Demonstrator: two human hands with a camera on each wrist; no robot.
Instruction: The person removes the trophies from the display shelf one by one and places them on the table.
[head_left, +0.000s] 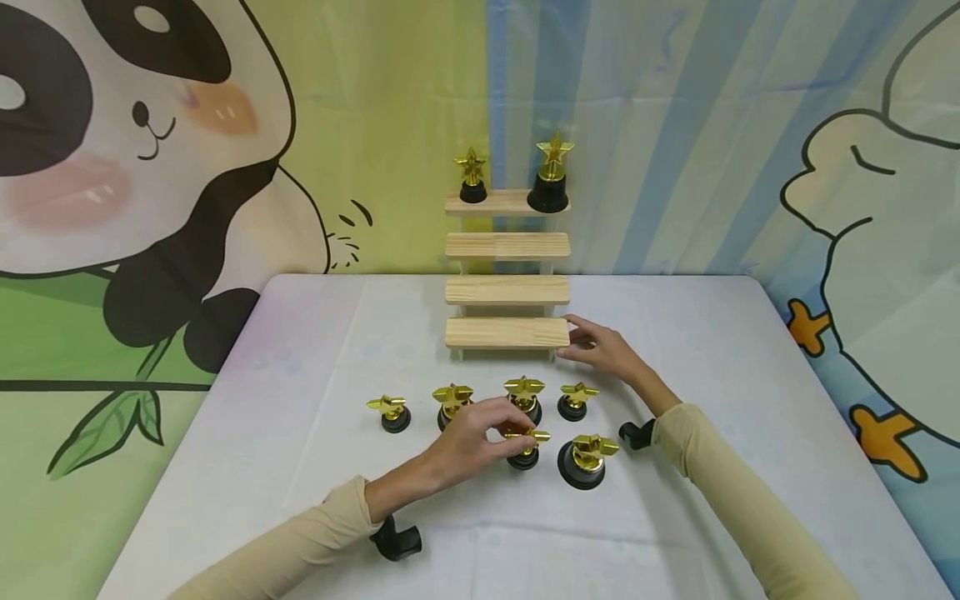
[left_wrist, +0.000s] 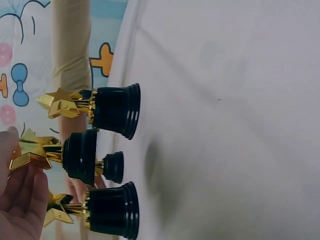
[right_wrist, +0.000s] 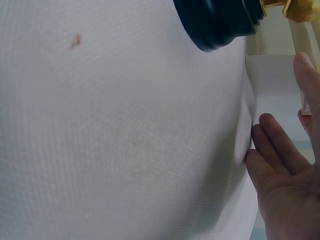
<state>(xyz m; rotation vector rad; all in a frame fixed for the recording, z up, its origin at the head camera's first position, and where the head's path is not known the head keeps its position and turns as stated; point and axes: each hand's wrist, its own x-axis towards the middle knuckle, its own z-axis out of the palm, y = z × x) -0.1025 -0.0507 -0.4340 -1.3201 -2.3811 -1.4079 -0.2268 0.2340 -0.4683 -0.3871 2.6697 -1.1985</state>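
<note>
My left hand (head_left: 480, 429) pinches the gold star of a small trophy (head_left: 525, 457) between thumb and fingertips. In the left wrist view this held trophy (left_wrist: 80, 156) has its dark base off the white tablecloth. At the right end of the stepped wooden display stand (head_left: 507, 333), my right hand (head_left: 600, 350) holds the lowest step, thumb at the front edge and index finger at the back. Its other fingers extend in the right wrist view. Close around the left hand stand more star trophies, including a larger one (head_left: 582, 463) and one partly hidden behind the hand (head_left: 452, 404).
Two star trophies, a smaller (head_left: 472, 177) and a larger (head_left: 551, 177), stand on the top step. Others stand on the table at left (head_left: 392, 414), middle (head_left: 525, 400) and right (head_left: 574, 402). A patterned cloth (head_left: 405, 108) hangs behind the table.
</note>
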